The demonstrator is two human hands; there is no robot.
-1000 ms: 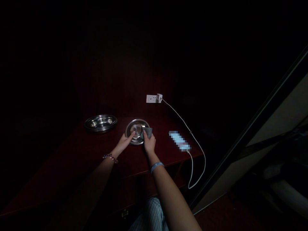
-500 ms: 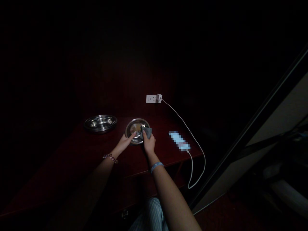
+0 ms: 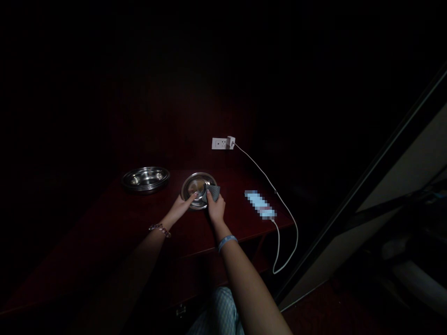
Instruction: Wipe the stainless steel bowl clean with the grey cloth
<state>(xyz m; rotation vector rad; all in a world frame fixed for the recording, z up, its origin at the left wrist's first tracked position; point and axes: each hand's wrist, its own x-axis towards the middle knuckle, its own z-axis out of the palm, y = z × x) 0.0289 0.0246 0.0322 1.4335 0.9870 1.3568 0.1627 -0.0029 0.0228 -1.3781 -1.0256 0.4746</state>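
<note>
A shiny round metal plate (image 3: 195,179) with a raised rim is tilted toward me above the dark red desk. My left hand (image 3: 179,207) grips its lower left edge, the thumb lying over the inside and the other fingers hidden behind. At the plate's right side, my right hand (image 3: 216,207) is closed on a grey cloth (image 3: 213,192), pressing it against the rim with the thumb on top. Left of the hands, more metal plates (image 3: 145,180) rest in a stack on the desk; how many cannot be made out.
A white charger (image 3: 230,142) sits in the wall socket (image 3: 219,144). Its white cable (image 3: 296,223) loops past the desk's right edge to a phone (image 3: 260,204), its screen pixelated. The desk (image 3: 188,242) has its front edge below my hands.
Almost nothing differs. The plate and both hands have shifted very slightly to the left, with the grips unchanged.
</note>
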